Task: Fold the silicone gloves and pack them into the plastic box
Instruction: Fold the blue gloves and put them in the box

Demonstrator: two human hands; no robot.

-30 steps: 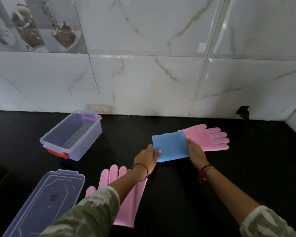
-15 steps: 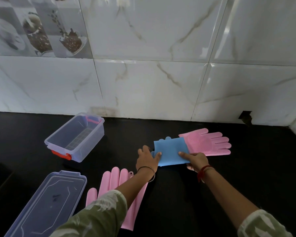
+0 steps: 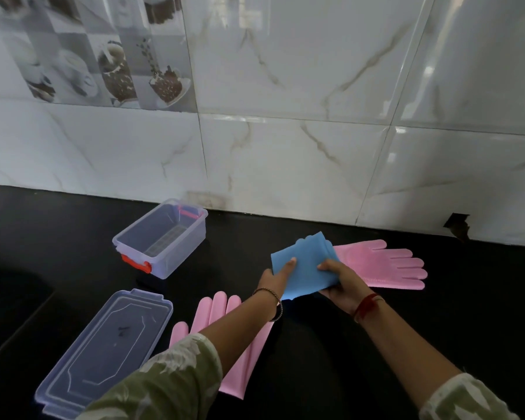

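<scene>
A folded blue silicone glove (image 3: 306, 262) is held above the black counter by both hands. My left hand (image 3: 275, 278) pinches its left edge with the thumb on top. My right hand (image 3: 343, 281) grips its right side from below. One pink glove (image 3: 385, 265) lies flat just behind and right of the blue one, fingers pointing right. A second pink glove (image 3: 215, 313) lies flat under my left forearm, partly hidden. The clear plastic box (image 3: 161, 237) with red latches stands open to the left, with nothing in it.
The box's clear lid (image 3: 103, 347) lies flat on the black counter (image 3: 437, 328) at the front left. A marble-tiled wall (image 3: 285, 147) closes off the back. A dark hole (image 3: 456, 227) shows in the wall at the right.
The blue glove went from lying flat on the counter, pressed by both hands, to being lifted off it in both hands. The camera view tilted up and shifted.
</scene>
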